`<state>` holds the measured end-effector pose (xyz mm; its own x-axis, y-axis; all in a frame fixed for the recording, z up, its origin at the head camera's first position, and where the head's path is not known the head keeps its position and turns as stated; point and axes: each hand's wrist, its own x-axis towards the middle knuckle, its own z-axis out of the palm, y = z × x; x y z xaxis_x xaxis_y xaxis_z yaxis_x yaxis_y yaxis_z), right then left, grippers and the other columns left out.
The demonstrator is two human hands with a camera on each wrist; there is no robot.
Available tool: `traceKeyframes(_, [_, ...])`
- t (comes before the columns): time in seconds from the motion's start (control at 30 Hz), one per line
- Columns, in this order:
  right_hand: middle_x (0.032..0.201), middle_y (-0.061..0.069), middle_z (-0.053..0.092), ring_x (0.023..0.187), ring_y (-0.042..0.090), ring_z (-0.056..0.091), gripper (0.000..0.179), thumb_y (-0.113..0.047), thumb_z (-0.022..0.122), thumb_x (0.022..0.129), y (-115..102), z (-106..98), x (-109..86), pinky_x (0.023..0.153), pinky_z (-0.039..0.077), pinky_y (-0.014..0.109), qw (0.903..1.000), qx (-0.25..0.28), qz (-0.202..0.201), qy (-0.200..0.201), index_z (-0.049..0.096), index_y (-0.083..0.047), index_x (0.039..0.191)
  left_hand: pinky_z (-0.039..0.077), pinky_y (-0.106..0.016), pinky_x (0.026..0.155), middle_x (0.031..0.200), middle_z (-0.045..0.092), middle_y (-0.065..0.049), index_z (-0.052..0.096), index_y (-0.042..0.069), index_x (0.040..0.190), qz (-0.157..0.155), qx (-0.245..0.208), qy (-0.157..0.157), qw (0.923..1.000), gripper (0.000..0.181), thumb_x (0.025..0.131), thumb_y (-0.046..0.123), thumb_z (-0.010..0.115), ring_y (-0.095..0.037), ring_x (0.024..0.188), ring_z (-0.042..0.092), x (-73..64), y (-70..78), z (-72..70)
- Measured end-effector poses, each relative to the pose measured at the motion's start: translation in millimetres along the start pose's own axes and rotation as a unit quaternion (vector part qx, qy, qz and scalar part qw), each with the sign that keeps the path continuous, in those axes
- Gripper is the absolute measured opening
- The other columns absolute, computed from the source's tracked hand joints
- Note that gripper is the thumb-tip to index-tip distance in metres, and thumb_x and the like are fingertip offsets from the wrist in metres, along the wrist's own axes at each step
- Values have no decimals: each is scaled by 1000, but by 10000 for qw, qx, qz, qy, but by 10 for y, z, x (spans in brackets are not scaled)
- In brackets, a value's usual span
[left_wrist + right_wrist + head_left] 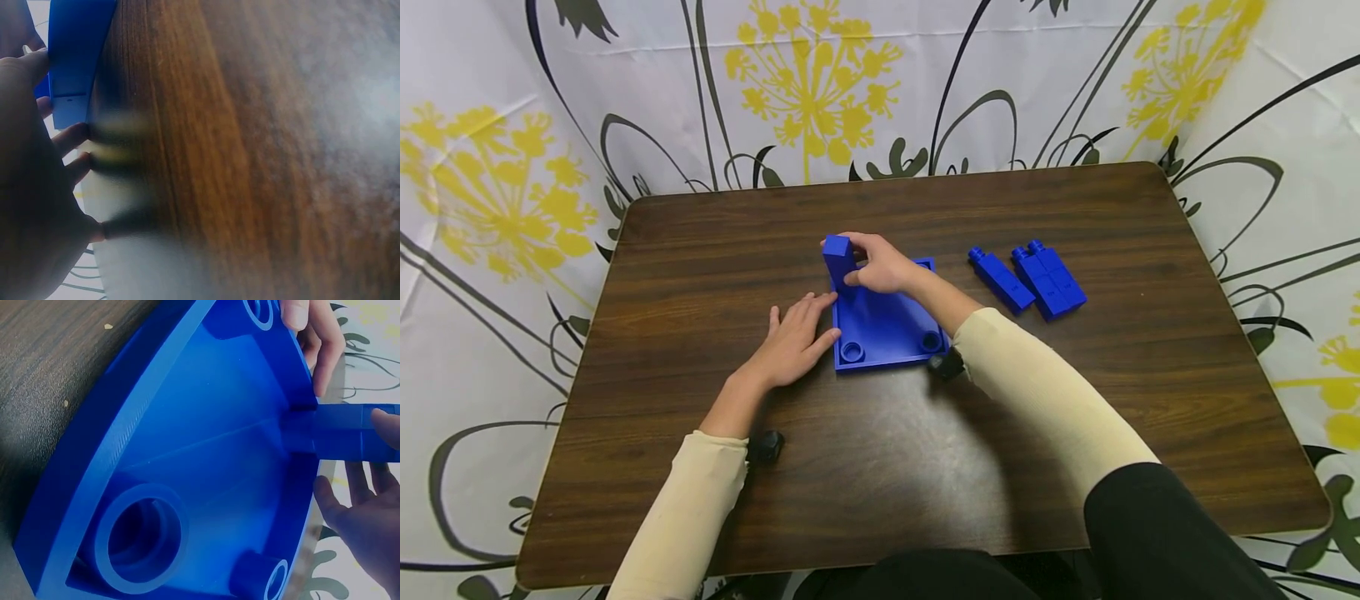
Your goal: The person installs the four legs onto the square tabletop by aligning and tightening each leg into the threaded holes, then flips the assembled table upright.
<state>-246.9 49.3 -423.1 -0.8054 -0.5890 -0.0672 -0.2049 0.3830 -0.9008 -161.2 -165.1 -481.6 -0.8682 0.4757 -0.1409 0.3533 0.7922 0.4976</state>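
Observation:
A shallow blue square panel (883, 327) with a raised rim lies on the table, round sockets at its corners. At its far left corner a square blue leg (839, 262) stands upright. My right hand (880, 265) grips this leg, thumb on the near side; in the right wrist view the leg (340, 431) meets the panel's corner, where its lower end hides the socket. My left hand (792, 340) rests flat with spread fingers against the panel's left edge. In the left wrist view, the left hand's fingertips (78, 132) lie close to the panel's blue side (78, 62).
Right of the panel lie several more blue legs (1048, 279) with round pegs at their ends, a single one (1002, 281) beside a pair. The brown wooden table (1150, 375) ends at a white floral cloth (1000, 50) behind.

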Motion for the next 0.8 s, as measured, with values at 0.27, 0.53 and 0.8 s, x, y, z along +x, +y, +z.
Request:
traceKeyframes(0.27, [125, 16, 61, 120, 31, 55, 58, -6, 75, 85, 13, -10, -5, 102, 42, 40, 9995, -170, 122, 216, 51, -3, 137, -4, -72, 105, 159, 23, -9, 19, 23, 156, 39, 6, 4, 10000, 63, 103, 52, 36, -30, 149, 8, 8, 0, -2])
traceKeyframes(0.53, [121, 13, 62, 116, 28, 57, 56, -16, 79, 84, 26, 18, 2, 98, 42, 39, 9974, -563, 239, 389, 53, -5, 132, -4, -72, 105, 159, 23, -8, 19, 22, 156, 28, 6, -25, 10000, 64, 103, 53, 35, -30, 149, 8, 2, 10, -3])
traceKeyframes(0.8, [120, 13, 63, 114, 27, 57, 48, -9, 76, 86, 41, 18, 8, 98, 43, 38, 9970, -607, 240, 414, 56, -4, 129, -4, -72, 105, 159, 23, -10, 19, 23, 156, 26, 0, 2, 10000, 63, 103, 52, 36, -32, 149, 9, 10, -7, 5])
